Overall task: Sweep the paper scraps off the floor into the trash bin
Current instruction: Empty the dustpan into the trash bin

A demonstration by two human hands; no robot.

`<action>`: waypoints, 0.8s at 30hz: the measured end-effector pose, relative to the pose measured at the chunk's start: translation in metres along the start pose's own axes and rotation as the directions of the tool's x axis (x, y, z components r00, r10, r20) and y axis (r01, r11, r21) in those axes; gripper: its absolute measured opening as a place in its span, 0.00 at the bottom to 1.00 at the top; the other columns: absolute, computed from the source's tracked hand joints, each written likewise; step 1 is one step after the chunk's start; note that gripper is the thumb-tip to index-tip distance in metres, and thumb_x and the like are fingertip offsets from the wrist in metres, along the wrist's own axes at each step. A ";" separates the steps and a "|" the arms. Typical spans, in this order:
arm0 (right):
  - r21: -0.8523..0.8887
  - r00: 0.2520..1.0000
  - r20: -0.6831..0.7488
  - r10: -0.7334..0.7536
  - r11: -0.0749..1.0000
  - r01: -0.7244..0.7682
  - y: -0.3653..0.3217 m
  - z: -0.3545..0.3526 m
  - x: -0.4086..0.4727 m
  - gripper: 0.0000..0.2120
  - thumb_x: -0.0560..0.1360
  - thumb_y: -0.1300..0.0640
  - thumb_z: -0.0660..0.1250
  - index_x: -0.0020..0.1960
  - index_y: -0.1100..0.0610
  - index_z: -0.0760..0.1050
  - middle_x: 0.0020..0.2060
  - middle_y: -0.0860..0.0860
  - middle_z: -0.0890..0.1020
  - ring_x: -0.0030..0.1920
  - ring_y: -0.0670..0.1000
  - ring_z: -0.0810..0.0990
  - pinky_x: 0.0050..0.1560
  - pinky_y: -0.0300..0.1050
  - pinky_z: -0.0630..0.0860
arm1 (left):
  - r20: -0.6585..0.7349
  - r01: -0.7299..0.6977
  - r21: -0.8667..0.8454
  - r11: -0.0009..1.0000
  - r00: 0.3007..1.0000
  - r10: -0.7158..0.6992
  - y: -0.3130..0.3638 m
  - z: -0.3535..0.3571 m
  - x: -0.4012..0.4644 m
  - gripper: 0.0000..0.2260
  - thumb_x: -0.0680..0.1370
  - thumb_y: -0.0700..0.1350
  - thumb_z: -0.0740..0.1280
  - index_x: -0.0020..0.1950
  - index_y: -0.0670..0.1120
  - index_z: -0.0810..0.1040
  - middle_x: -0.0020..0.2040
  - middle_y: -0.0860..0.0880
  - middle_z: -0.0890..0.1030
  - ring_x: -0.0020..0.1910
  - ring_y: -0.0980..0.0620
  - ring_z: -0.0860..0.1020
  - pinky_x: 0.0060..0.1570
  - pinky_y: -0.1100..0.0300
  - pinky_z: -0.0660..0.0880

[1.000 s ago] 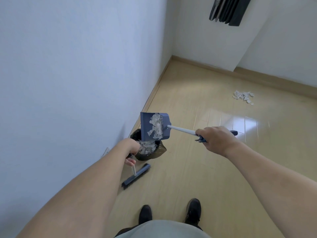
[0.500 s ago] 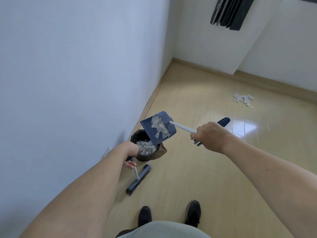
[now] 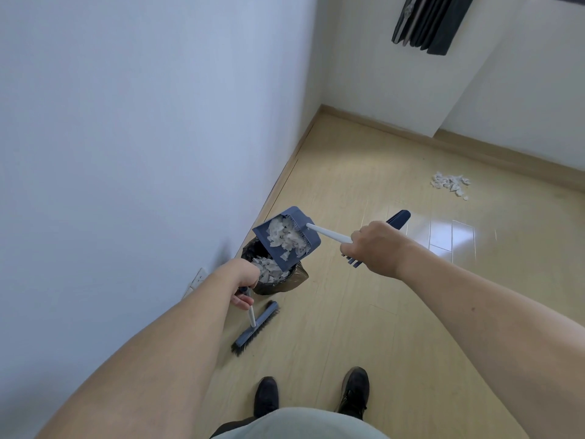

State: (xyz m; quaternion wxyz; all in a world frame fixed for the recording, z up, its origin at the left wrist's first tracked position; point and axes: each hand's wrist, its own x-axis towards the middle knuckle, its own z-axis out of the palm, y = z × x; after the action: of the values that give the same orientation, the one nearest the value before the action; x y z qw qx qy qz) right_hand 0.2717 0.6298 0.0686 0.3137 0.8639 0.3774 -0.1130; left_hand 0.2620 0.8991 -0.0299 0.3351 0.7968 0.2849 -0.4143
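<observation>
A bare room corner seen from above: pale blue-white walls [image 3: 142,122], a light wood-look floor [image 3: 364,327] with a wooden skirting board [image 3: 380,122], and a dark folded curtain [image 3: 427,23] hanging at the top right. A white wall socket [image 3: 198,278] sits low on the left wall.

Against that wall stands a small round trash bin [image 3: 286,282] lined with a dark plastic bag. Inside it lies a heap of torn white paper scraps [image 3: 269,270], filling much of the opening.

Directly above the bin's far rim, a blue dustpan [image 3: 313,245] is held in the air, tilted with its open lip pointing down toward the bin. It carries its own load of crumpled white scraps [image 3: 285,237], bunched against the comb-like ridge near the handle. The right hand [image 3: 376,247] is wrapped around the dustpan's white handle [image 3: 329,233]; the handle's dark blue end [image 3: 399,218] sticks out beyond the hand.

The left hand [image 3: 243,277] is curled around the upper end of a short broom's [image 3: 256,327] white stick, just beside the bin. The blue broom head with black bristles sits low by the floor in front of the bin; whether it touches the boards cannot be told.

Well apart, near the far wall on the right, a small pile of scraps [image 3: 451,184] lies on the floor.

At the bottom, two dark shoes [image 3: 354,392] and a grey shirt front [image 3: 300,424] of the person show.
</observation>
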 end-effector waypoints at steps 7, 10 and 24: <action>-0.017 1.000 0.011 -0.020 1.000 0.020 -0.005 -0.006 0.004 0.13 0.77 0.65 0.57 0.59 0.55 0.71 0.44 0.53 0.78 0.36 0.54 0.70 0.39 0.46 0.67 | -0.004 -0.009 0.029 1.000 1.000 0.010 -0.003 -0.003 0.001 0.16 0.79 0.36 0.56 0.67 0.35 0.68 0.57 0.37 0.78 0.20 0.50 0.77 0.34 0.54 0.82; -0.032 1.000 0.008 -0.029 0.999 0.029 -0.005 -0.011 0.006 0.13 0.77 0.65 0.57 0.59 0.55 0.70 0.45 0.53 0.79 0.37 0.54 0.70 0.39 0.46 0.66 | -0.011 -0.009 0.022 1.000 1.000 0.009 -0.003 -0.002 0.001 0.16 0.79 0.36 0.56 0.67 0.35 0.68 0.57 0.36 0.78 0.22 0.49 0.78 0.35 0.53 0.83; -0.047 0.997 0.008 -0.075 0.996 0.075 -0.004 -0.016 0.011 0.12 0.78 0.65 0.57 0.58 0.55 0.70 0.39 0.53 0.71 0.36 0.55 0.69 0.38 0.46 0.65 | 0.028 -0.004 0.029 1.000 1.000 0.003 -0.001 -0.007 -0.003 0.12 0.80 0.37 0.56 0.61 0.35 0.70 0.43 0.38 0.78 0.26 0.48 0.77 0.49 0.51 0.82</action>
State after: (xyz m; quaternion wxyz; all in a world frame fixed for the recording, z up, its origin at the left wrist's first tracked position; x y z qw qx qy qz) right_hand 0.2760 0.6486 0.0743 0.3309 0.8411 0.4111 -0.1184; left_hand 0.2633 0.9043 -0.0251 0.3280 0.7962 0.2727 -0.4292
